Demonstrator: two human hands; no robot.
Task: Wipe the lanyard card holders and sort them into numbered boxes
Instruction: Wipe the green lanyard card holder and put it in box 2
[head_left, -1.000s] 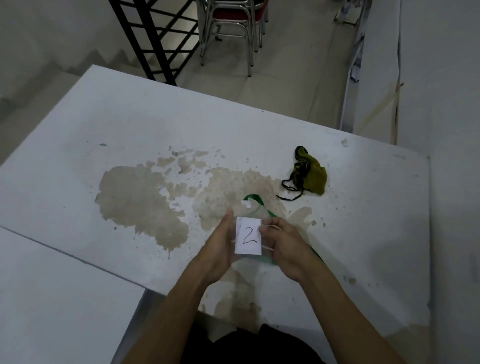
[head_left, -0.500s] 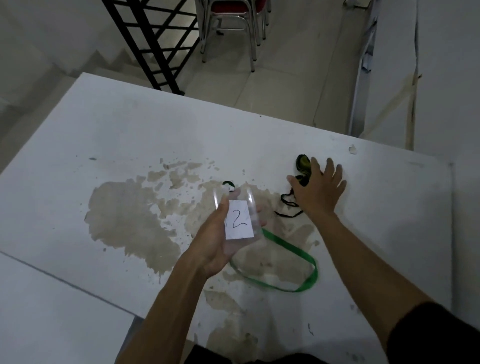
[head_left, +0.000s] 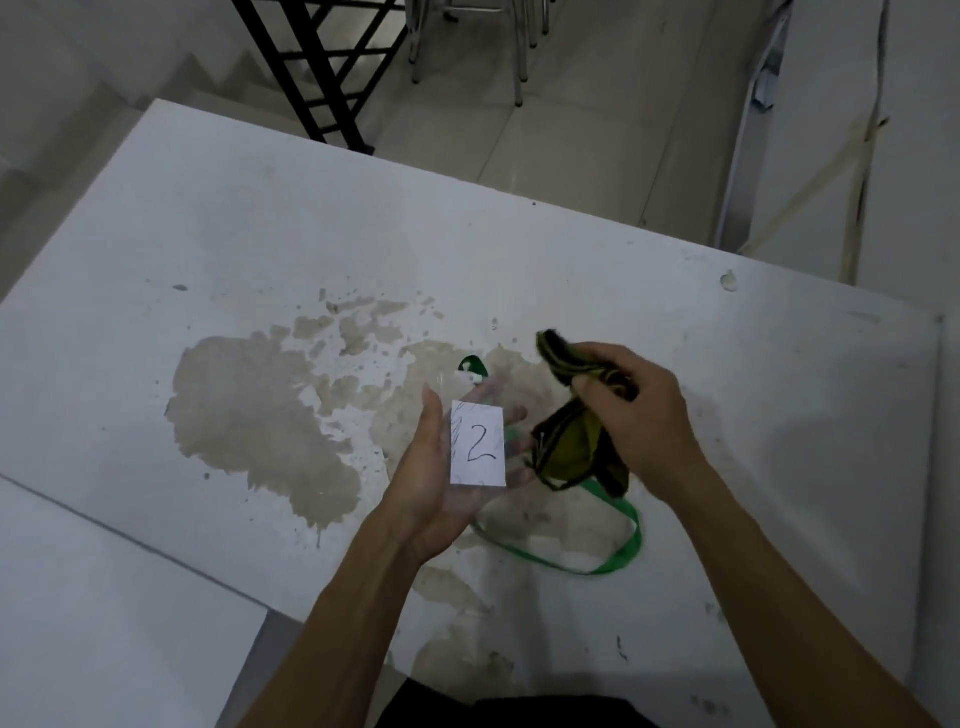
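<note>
Stained white table (head_left: 519, 249) beside tiled floor (head_left: 597, 104), black railing (head_left: 311, 67).

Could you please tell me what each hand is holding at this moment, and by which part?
The left hand cradles the clear card holder from beneath, across its back. The right hand grips the olive cloth by its bunched upper part.
</note>
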